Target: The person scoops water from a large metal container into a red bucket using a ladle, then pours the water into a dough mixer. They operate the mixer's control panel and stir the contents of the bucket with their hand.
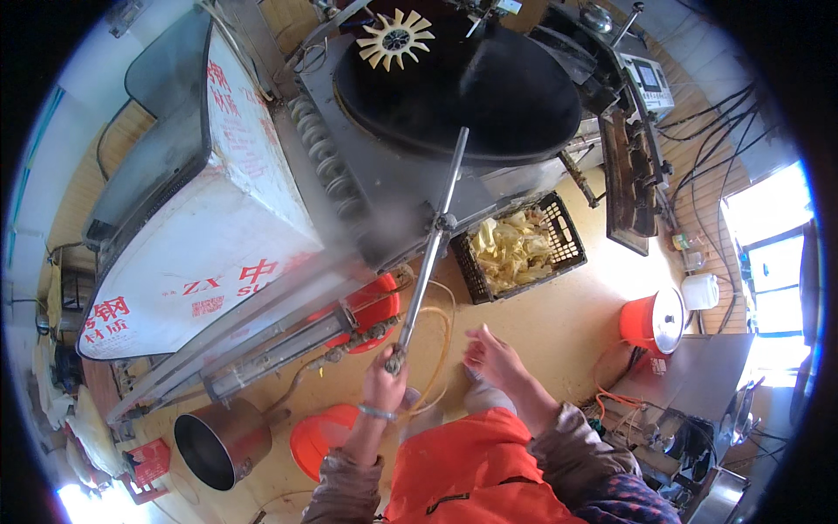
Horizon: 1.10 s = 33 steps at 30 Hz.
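Observation:
My left hand (383, 385), with a bracelet at its wrist, is closed at the lower end of a long metal rod (428, 262). A knobby fitting (396, 359) shows just above the fingers. The rod slants up and to the right past a clamp joint, and its top reaches the edge of a large round black plate (489, 96) on a metal machine. My right hand (502, 360) hovers over the floor right of the rod, fingers loosely bent and somewhat apart, with nothing visible in them.
A cream fan wheel (395, 40) lies over the black plate. Beyond my right hand sits a black crate (559, 231) of pale yellow scraps. A wrapped metal hood (236, 201) rises at left. Around me stand a pot (223, 444), a red basin (323, 437) and a lidded red bucket (642, 321).

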Each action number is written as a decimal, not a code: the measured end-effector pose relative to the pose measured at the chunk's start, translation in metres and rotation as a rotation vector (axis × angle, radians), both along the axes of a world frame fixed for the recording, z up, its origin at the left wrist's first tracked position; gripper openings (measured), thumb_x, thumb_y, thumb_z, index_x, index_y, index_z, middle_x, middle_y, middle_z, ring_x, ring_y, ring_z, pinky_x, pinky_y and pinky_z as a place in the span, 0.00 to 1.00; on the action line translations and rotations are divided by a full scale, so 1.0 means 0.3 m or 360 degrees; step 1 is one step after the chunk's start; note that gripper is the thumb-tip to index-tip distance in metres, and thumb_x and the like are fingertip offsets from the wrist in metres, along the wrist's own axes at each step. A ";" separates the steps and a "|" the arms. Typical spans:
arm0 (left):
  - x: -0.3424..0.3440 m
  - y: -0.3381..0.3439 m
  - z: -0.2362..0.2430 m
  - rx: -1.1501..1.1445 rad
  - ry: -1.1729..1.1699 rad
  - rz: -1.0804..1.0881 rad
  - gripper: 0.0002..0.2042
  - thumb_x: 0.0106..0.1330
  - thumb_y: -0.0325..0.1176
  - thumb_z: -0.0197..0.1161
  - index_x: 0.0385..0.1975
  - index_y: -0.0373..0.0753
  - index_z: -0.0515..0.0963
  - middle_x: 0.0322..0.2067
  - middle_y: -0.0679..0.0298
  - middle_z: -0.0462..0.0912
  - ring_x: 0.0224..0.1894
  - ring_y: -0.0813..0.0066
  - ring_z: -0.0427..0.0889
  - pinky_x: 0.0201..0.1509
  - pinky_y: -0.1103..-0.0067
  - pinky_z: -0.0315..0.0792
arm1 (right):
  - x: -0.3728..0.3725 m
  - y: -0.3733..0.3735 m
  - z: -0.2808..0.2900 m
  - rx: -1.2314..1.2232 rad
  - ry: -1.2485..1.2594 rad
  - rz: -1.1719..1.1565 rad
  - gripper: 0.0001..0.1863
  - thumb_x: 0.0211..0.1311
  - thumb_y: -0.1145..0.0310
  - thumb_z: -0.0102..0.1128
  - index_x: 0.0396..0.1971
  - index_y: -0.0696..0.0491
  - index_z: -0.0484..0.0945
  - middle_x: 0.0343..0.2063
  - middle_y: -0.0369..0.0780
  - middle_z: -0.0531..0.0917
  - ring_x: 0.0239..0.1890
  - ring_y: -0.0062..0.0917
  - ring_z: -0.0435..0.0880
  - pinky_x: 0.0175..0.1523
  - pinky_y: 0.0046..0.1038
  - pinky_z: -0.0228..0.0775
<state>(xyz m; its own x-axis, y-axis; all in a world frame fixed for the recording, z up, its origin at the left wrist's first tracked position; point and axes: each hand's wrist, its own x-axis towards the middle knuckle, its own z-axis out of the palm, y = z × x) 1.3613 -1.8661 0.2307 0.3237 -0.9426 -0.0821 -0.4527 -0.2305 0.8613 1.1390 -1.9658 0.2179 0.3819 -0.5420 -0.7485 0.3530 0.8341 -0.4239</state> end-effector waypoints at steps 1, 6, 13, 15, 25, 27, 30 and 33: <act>-0.003 -0.042 -0.006 0.0110 0.0131 0.0063 0.14 0.53 0.28 0.59 0.40 0.37 0.72 0.29 0.54 0.78 0.33 0.58 0.79 0.35 0.70 0.72 | -0.059 0.026 0.010 0.0017 0.0049 -0.0004 0.16 0.65 0.54 0.46 0.37 0.52 0.73 0.22 0.34 0.71 0.27 0.22 0.73 0.37 0.27 0.69; -0.008 -0.185 0.032 0.0219 0.0001 0.0007 0.16 0.51 0.29 0.63 0.41 0.37 0.72 0.30 0.57 0.79 0.31 0.65 0.80 0.33 0.74 0.72 | -0.318 0.088 0.053 0.0067 0.0166 -0.0110 0.17 0.65 0.54 0.44 0.36 0.53 0.73 0.21 0.33 0.71 0.25 0.20 0.73 0.35 0.26 0.69; -0.157 -0.231 0.317 -0.0263 -0.0840 0.0515 0.21 0.50 0.25 0.62 0.47 0.33 0.68 0.47 0.47 0.70 0.49 0.50 0.69 0.50 0.65 0.66 | -0.512 -0.120 0.007 0.0088 0.0119 0.0031 0.18 0.65 0.53 0.43 0.36 0.53 0.73 0.21 0.32 0.71 0.24 0.20 0.73 0.34 0.25 0.69; -0.311 -0.284 0.350 -0.0374 -0.0735 0.0299 0.21 0.53 0.23 0.57 0.50 0.34 0.67 0.45 0.49 0.72 0.46 0.51 0.72 0.52 0.66 0.66 | -0.560 -0.201 0.005 0.0171 0.0119 0.0130 0.18 0.65 0.53 0.43 0.36 0.53 0.73 0.21 0.32 0.71 0.23 0.20 0.73 0.34 0.25 0.69; -0.528 -1.207 -0.076 -0.0082 -0.1056 0.0710 0.33 0.60 0.43 0.54 0.58 0.26 0.53 0.57 0.38 0.56 0.60 0.44 0.55 0.64 0.61 0.50 | -0.828 -0.507 0.022 0.0241 -0.0077 0.0263 0.20 0.66 0.53 0.40 0.37 0.55 0.73 0.21 0.34 0.72 0.25 0.23 0.74 0.35 0.26 0.69; -0.485 -1.273 -0.067 0.0342 -0.0939 0.0763 0.36 0.61 0.47 0.51 0.60 0.25 0.48 0.61 0.40 0.50 0.63 0.48 0.51 0.67 0.66 0.46 | -0.861 -0.518 0.004 0.0211 -0.0119 0.0297 0.20 0.66 0.53 0.40 0.37 0.55 0.73 0.21 0.35 0.73 0.25 0.23 0.74 0.35 0.26 0.70; -0.467 -1.315 -0.010 0.0496 -0.0992 0.0538 0.38 0.59 0.52 0.51 0.59 0.25 0.50 0.60 0.39 0.52 0.63 0.48 0.51 0.66 0.66 0.47 | -0.889 -0.528 -0.024 0.0259 -0.0138 0.0298 0.20 0.65 0.53 0.42 0.38 0.55 0.72 0.22 0.34 0.73 0.25 0.23 0.75 0.34 0.26 0.70; -0.474 -1.334 0.023 0.0621 -0.1012 0.0286 0.38 0.59 0.53 0.50 0.59 0.27 0.51 0.61 0.42 0.50 0.64 0.50 0.50 0.66 0.66 0.47 | -0.897 -0.542 -0.048 0.0316 -0.0104 0.0292 0.20 0.65 0.53 0.43 0.38 0.55 0.71 0.21 0.34 0.73 0.25 0.23 0.75 0.34 0.27 0.70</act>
